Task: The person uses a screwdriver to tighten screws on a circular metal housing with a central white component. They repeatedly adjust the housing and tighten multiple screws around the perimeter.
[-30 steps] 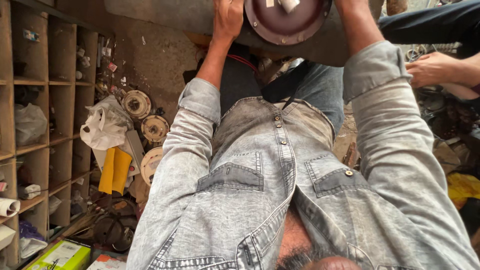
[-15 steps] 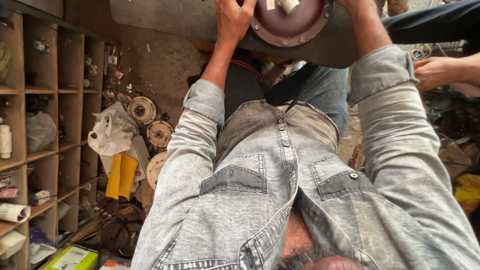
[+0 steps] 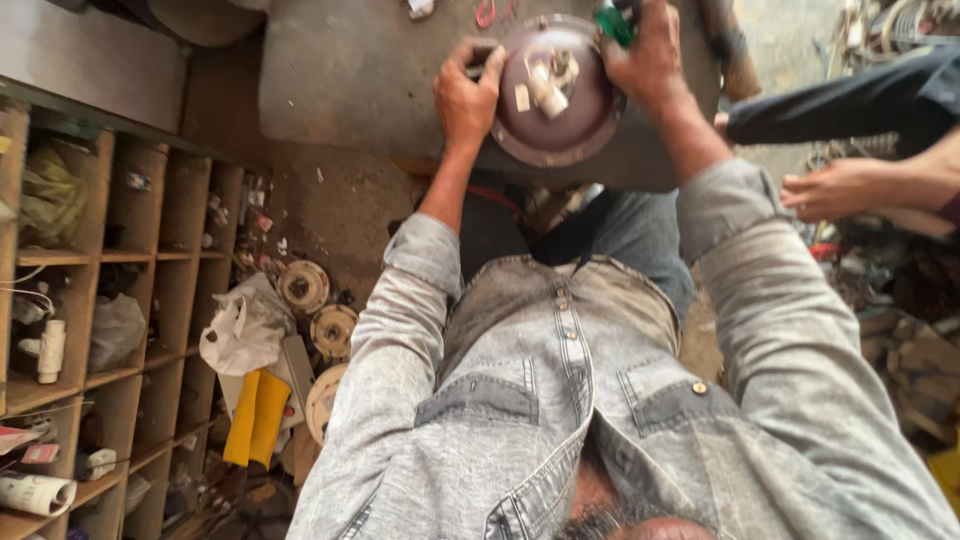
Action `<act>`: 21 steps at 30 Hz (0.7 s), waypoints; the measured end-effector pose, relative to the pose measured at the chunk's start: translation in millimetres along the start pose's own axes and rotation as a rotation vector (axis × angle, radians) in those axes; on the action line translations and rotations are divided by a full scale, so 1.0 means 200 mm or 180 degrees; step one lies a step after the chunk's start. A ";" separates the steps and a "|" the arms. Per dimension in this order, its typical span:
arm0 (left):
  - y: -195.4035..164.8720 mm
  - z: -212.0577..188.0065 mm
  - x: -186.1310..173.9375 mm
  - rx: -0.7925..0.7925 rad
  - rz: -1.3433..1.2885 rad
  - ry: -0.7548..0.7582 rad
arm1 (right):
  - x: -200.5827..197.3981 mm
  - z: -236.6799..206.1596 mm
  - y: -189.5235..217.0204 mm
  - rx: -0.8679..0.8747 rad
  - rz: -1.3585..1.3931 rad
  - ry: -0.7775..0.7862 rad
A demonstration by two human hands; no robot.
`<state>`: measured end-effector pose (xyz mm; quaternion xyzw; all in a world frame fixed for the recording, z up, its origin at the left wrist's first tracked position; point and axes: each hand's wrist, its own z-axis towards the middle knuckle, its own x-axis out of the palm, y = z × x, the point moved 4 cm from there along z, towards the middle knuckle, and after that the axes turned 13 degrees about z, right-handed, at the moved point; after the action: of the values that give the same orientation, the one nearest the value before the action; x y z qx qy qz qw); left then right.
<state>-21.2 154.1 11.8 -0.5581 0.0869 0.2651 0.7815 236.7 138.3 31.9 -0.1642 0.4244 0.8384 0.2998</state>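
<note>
The round dark-maroon metal motor housing (image 3: 552, 95) lies flat on the grey slab workbench (image 3: 350, 80), beyond the person's lap. The left hand (image 3: 468, 95) clamps its rim at nine o'clock; the right hand (image 3: 650, 60) closes over the two o'clock edge, also gripping a green-handled tool (image 3: 612, 22). Both hands are equally near.

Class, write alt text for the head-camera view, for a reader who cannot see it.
Seen from above, a person in a faded denim shirt grips a round maroon motor housing on a grey slab, left hand on its rim, right hand holding a green-handled tool.
</note>
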 end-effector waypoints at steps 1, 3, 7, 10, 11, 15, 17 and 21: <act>0.01 0.00 0.01 -0.0151 -0.0111 0.0101 | 0.00 0.00 0.00 0.0164 0.0333 -0.0039; 0.02 0.01 0.01 -0.0280 -0.0007 0.0141 | 0.01 0.02 0.04 -0.0003 0.0034 0.0066; 0.02 0.03 0.02 -0.0278 0.0570 0.0075 | 0.02 0.03 0.03 0.0142 0.0748 0.0057; 0.02 0.01 0.03 -0.0087 0.0345 0.0140 | 0.03 0.00 0.00 0.0511 0.1054 0.0155; 0.02 0.00 0.03 0.0058 0.0162 0.0095 | 0.03 -0.01 0.00 0.0407 0.0926 0.0109; 0.07 -0.02 0.03 0.0073 -0.0002 0.0127 | 0.04 -0.01 0.00 0.0382 0.1062 0.0105; 0.11 0.00 0.04 -0.0120 0.0065 0.0150 | 0.04 0.02 0.01 0.0453 0.1089 0.0162; 0.12 0.04 0.05 -0.0301 0.0310 0.0217 | 0.03 0.05 0.02 0.0611 0.0539 0.0076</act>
<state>-26.2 171.6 -10.2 -0.5981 0.1278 0.2875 0.7370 228.1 146.6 36.8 -0.1082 0.5186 0.8143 0.2372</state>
